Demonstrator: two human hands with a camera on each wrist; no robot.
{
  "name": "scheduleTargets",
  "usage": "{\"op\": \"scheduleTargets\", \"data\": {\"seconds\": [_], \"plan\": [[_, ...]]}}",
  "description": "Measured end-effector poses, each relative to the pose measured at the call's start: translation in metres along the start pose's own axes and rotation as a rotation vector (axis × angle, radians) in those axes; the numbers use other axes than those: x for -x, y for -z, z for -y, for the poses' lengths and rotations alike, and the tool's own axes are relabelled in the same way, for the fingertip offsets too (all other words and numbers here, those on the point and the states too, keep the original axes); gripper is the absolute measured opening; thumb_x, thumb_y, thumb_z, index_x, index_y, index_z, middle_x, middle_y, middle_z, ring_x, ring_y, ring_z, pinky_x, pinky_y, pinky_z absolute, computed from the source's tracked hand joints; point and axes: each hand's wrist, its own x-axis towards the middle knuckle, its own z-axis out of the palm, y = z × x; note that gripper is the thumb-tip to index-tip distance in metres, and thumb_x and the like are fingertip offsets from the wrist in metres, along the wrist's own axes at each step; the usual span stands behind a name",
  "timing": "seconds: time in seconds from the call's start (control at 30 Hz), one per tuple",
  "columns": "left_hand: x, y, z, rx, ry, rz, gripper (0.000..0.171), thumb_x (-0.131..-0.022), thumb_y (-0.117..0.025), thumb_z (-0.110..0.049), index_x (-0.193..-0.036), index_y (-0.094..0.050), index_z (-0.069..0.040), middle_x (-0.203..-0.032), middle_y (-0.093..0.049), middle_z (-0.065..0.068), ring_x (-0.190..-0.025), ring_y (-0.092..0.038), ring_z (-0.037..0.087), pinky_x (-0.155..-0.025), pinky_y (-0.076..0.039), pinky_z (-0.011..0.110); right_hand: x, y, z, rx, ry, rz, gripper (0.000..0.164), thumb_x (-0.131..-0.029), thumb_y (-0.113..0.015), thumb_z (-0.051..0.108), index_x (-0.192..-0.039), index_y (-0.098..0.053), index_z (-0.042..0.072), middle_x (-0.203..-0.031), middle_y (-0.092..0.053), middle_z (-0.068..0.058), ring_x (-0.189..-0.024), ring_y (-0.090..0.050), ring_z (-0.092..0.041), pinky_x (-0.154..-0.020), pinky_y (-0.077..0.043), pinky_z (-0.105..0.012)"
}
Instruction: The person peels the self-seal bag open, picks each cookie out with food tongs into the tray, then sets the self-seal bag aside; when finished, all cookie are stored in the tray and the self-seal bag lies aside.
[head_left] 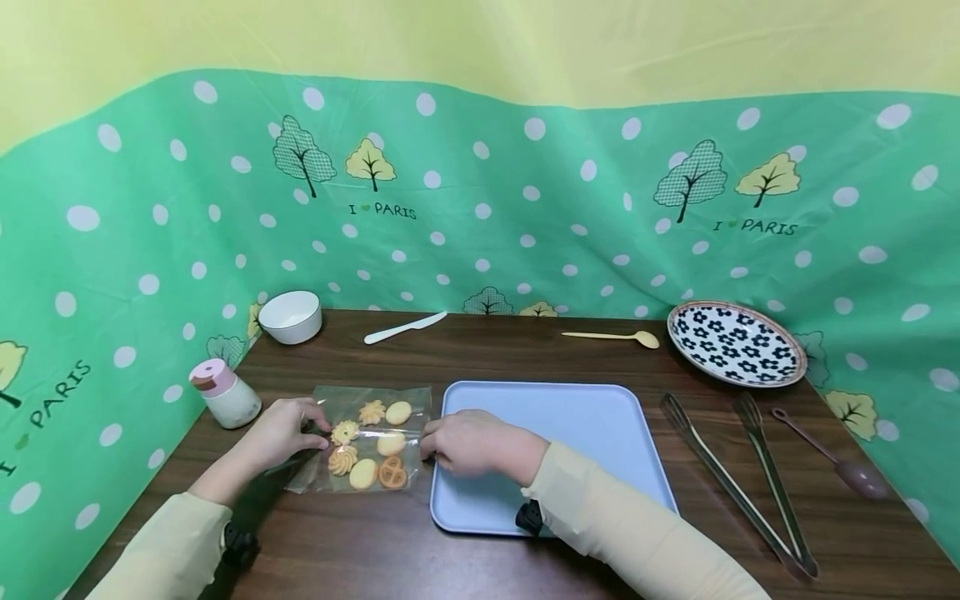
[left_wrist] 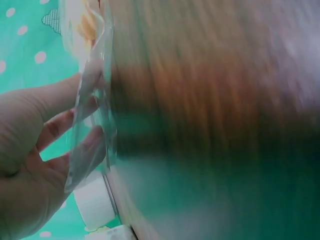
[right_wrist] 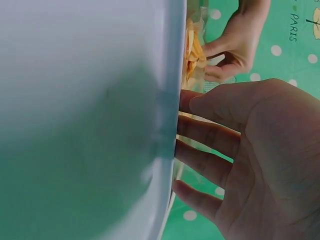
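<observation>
A clear plastic bag of cookies (head_left: 363, 473) lies on the table, with round, flower-shaped and pretzel-shaped cookies visible through it. My left hand (head_left: 283, 433) holds the bag's left edge; in the left wrist view the transparent film crosses in front of the fingers (left_wrist: 60, 97). At the bag's right edge, the thumb and fingertips of my right hand (head_left: 468, 442) pinch the film, though the tray rim partly hides this in the right wrist view. That hand reaches across the left side of a light blue tray (head_left: 570, 433).
A white bowl (head_left: 291, 318), white knife (head_left: 405, 327) and wooden spoon (head_left: 611, 336) lie along the back. A pink-lidded jar (head_left: 225, 396) stands left. Metal tongs (head_left: 738, 487), a brownish spoon (head_left: 832, 458) and a flower-patterned plate (head_left: 738, 343) are on the right. Printed cloth borders the table.
</observation>
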Motion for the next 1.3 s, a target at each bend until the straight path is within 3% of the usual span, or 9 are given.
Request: {"op": "scheduleTargets", "data": {"seconds": [0.2,0.3,0.43,0.6,0.77,1.03,1.13,1.3], "plan": [[-0.0009,-0.0023,-0.0037,-0.018,0.032,-0.026,0.024,-0.070,-0.082,-0.013,-0.064,-0.061,-0.024,-0.074,-0.057,-0.012,-0.074,-0.061,0.014,-0.066,-0.048,0.035,0.0014,0.0000,0.0004,-0.010,-0.010,0.009,0.025,-0.086,-0.058,0.014,-0.103,-0.068,0.030,-0.102,-0.061,0.014,-0.080,-0.056,-0.005,-0.071,-0.047,-0.028],[-0.0011,-0.0034,-0.0039,-0.031,0.032,-0.029,0.022,-0.071,-0.081,-0.015,-0.066,-0.062,-0.024,-0.078,-0.059,-0.009,-0.077,-0.062,0.016,-0.068,-0.049,0.037,0.0021,-0.0003,0.0006,-0.019,-0.022,0.021,0.026,-0.086,-0.059,0.015,-0.104,-0.068,0.030,-0.102,-0.061,0.013,-0.078,-0.054,-0.005,-0.071,-0.047,-0.028],[0.0016,-0.0043,-0.0002,-0.012,0.060,-0.019,0.016,-0.070,-0.083,-0.021,-0.080,-0.070,-0.019,-0.091,-0.066,-0.001,-0.090,-0.064,0.025,-0.077,-0.050,0.045,0.0020,-0.0010,0.0009,-0.027,-0.034,0.033,0.026,-0.086,-0.060,0.017,-0.107,-0.067,0.031,-0.107,-0.060,0.013,-0.079,-0.053,-0.006,-0.073,-0.048,-0.029],[0.0065,-0.0046,0.0032,0.014,0.058,-0.002,0.032,-0.067,-0.085,-0.024,-0.096,-0.075,-0.012,-0.100,-0.068,0.005,-0.097,-0.063,0.028,-0.083,-0.049,0.046,0.0014,-0.0004,0.0015,-0.016,-0.038,0.032,0.025,-0.085,-0.062,0.020,-0.107,-0.066,0.033,-0.106,-0.059,0.014,-0.079,-0.053,-0.006,-0.073,-0.048,-0.030],[0.0038,-0.0050,0.0003,0.013,0.049,-0.023,0.024,-0.068,-0.084,-0.020,-0.088,-0.076,-0.012,-0.094,-0.067,0.000,-0.090,-0.065,0.024,-0.081,-0.050,0.044,0.0022,0.0017,0.0018,-0.035,-0.045,0.039,0.024,-0.085,-0.062,0.020,-0.106,-0.066,0.032,-0.104,-0.059,0.014,-0.079,-0.053,-0.006,-0.072,-0.048,-0.030],[-0.0013,-0.0049,-0.0064,0.000,0.101,-0.039,0.015,-0.070,-0.083,-0.018,-0.082,-0.075,-0.015,-0.091,-0.069,0.000,-0.091,-0.065,0.027,-0.082,-0.049,0.046,0.0025,0.0024,0.0008,-0.032,-0.062,0.045,0.023,-0.085,-0.062,0.021,-0.105,-0.066,0.032,-0.106,-0.059,0.014,-0.083,-0.056,-0.007,-0.076,-0.049,-0.031],[0.0001,-0.0030,-0.0038,0.010,0.099,-0.003,0.028,-0.068,-0.085,-0.024,-0.091,-0.074,-0.014,-0.099,-0.069,0.005,-0.099,-0.063,0.030,-0.085,-0.048,0.048,0.0024,0.0030,0.0007,-0.037,-0.068,0.052,0.024,-0.085,-0.063,0.021,-0.105,-0.066,0.032,-0.109,-0.059,0.014,-0.083,-0.055,-0.006,-0.075,-0.049,-0.031],[0.0049,0.0044,0.0004,0.032,0.083,0.118,0.064,-0.063,-0.086,-0.039,-0.116,-0.066,-0.007,-0.121,-0.061,0.017,-0.114,-0.055,0.038,-0.091,-0.044,0.053,0.0023,0.0046,0.0007,-0.041,-0.075,0.068,0.024,-0.085,-0.063,0.022,-0.107,-0.065,0.033,-0.115,-0.059,0.014,-0.085,-0.055,-0.006,-0.076,-0.049,-0.031]]}}
